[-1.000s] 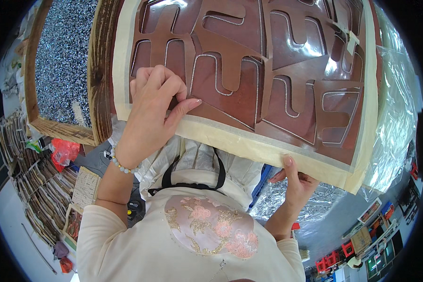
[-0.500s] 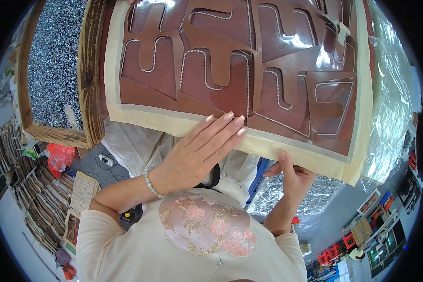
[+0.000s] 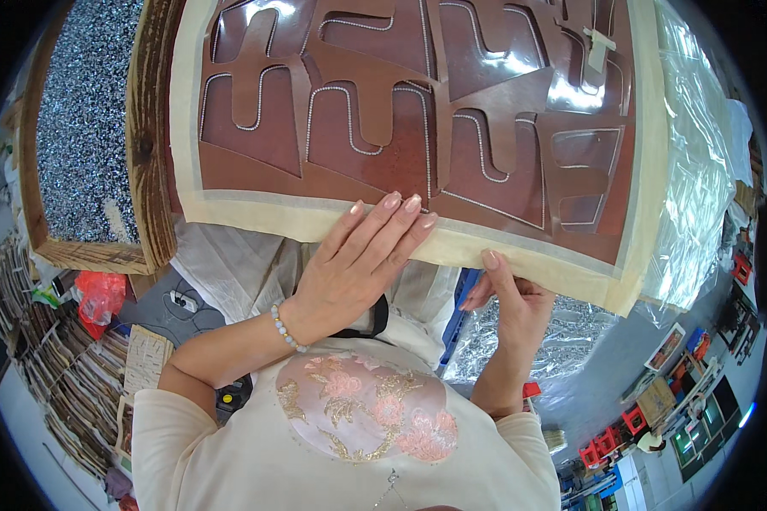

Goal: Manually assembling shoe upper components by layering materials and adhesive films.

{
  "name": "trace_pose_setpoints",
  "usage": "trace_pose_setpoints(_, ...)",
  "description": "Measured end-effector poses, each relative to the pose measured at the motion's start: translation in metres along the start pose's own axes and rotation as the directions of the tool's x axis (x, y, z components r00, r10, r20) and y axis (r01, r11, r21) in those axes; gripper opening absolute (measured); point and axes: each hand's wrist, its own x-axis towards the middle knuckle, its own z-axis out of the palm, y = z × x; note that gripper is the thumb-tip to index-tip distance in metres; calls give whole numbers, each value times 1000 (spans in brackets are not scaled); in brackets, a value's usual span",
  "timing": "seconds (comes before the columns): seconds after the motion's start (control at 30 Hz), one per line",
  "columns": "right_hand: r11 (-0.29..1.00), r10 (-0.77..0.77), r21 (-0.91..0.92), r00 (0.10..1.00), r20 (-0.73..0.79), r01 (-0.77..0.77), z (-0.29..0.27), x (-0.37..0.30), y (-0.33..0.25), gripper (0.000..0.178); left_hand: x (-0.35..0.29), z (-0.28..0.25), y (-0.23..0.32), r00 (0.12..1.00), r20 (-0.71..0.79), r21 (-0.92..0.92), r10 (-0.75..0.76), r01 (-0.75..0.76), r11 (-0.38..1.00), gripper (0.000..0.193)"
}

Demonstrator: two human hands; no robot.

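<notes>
A brown sheet point(image 3: 341, 177) with cut-out curved shapes and a pale border strip point(image 3: 256, 209) lies before me. Rows of small pale stones line several of its shapes, and clear glossy film covers parts of it. My left hand point(image 3: 341, 277), with a beaded bracelet on the wrist, rests flat on the near border; its fingers are stretched out and their tips reach the brown part. Farther right, my right hand point(image 3: 520, 311) grips the border's near edge, thumb on top and fingers curled below, partly hidden. A small cream clip-like piece point(image 3: 599, 49) sits on the sheet's far right.
At left stands a wooden tray point(image 3: 149, 153) filled with glittering dark and silvery stones point(image 3: 85, 128). Crinkled clear plastic point(image 3: 694, 170) lies along the right side. A red plastic bag point(image 3: 100, 294) and a stack of sheets point(image 3: 47, 366) are at lower left. Red stools point(image 3: 601, 447) stand lower right.
The whole view has shifted, so the sheet, the tray and both hands appear a little farther left and up. Both hands stay at the sheet's near border in much the same pose.
</notes>
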Motion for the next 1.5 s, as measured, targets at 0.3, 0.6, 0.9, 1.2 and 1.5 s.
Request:
trace_pose_setpoints(0.3, 983, -131, 129, 991, 16, 128, -6, 3, 15, 16, 7, 22, 11, 981, -195, 152, -25, 55, 987, 69)
trace_pose_setpoints(0.6, 988, -142, 59, 988, -63, 146, 5, 6, 7, 20, 10, 23, 15, 962, -254, 56, -99, 117, 992, 59)
trace_pose_setpoints(0.9, 990, -89, 103, 994, -64, 95, 1, 7, 3, 11, 19, -2, 22, 973, -178, -111, -148, 130, 985, 70)
trace_pose_setpoints(1.2, 973, -182, 133, 982, -59, 188, -4, 1, 16, 10, 57, -34, 5, 981, -126, -306, -151, 106, 946, 36)
trace_pose_setpoints(1.5, 987, -123, 96, 989, -79, 130, -4, 4, 8, 10, 78, -22, 9, 943, -270, -388, -192, 76, 919, 22)
